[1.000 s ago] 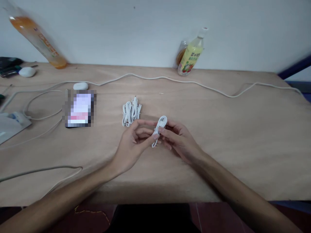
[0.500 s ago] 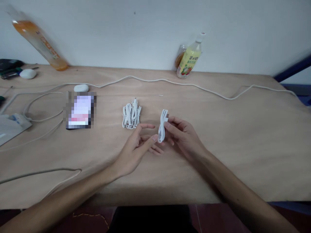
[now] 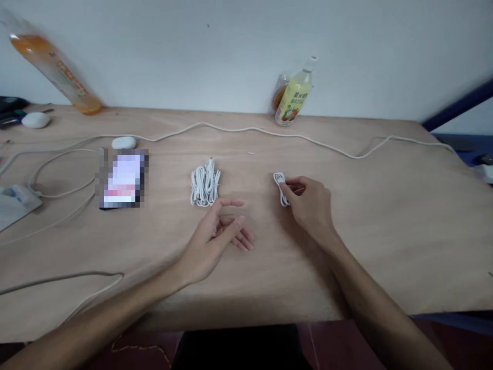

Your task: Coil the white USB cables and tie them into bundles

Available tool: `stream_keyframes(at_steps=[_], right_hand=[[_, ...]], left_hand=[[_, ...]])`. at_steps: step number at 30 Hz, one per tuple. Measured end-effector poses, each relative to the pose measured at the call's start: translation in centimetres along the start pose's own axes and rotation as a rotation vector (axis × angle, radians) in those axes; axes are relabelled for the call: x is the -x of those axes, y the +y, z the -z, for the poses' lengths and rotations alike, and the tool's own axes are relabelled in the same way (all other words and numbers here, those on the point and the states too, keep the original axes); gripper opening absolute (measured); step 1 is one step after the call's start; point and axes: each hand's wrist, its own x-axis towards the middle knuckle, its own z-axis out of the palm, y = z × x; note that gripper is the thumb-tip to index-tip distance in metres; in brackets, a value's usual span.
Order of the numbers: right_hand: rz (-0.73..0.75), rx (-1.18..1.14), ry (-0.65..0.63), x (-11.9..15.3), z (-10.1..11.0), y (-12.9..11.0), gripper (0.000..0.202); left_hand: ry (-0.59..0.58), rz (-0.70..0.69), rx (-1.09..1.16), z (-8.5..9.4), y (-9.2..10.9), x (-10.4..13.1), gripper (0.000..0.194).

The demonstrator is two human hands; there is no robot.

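A coiled white cable (image 3: 282, 189) is pinched between the thumb and fingers of my right hand (image 3: 310, 205), low at the table right of centre. Part of the coil is hidden behind the fingers. My left hand (image 3: 215, 236) is open, its fingers apart and nothing in them, over the middle of the table. Just beyond its fingertips lies a pile of coiled white cables (image 3: 205, 185), side by side.
A phone (image 3: 124, 180) and a white earbud case (image 3: 124, 143) lie to the left. One long white cable (image 3: 246, 129) crosses the wooden table (image 3: 385, 221) toward the wall. At the back stand a yellow drink bottle (image 3: 295, 98) and a tilted orange bottle (image 3: 57, 74).
My right hand has carried the coiled cable rightward, away from my left hand, and lowered it to the table. My left hand stays open in about the same place.
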Motion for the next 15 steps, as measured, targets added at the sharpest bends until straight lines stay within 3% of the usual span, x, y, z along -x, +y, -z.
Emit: stream_keyframes(at_steps=[5, 10, 15], right_hand=[[-0.007, 0.246, 0.092, 0.5, -0.3, -0.3, 0.034], [-0.01, 0.285, 0.066, 0.8, -0.5, -0.4, 0.029], [0.024, 0.253, 0.054, 0.4, -0.6, 0.1, 0.015]], left_hand=[[-0.006, 0.003, -0.014, 0.0, 0.1, -0.1, 0.037], [-0.074, -0.027, -0.094, 0.1, 0.9, -0.1, 0.023], [-0.187, -0.001, -0.074, -0.6, 2.1, 0.9, 0.035]])
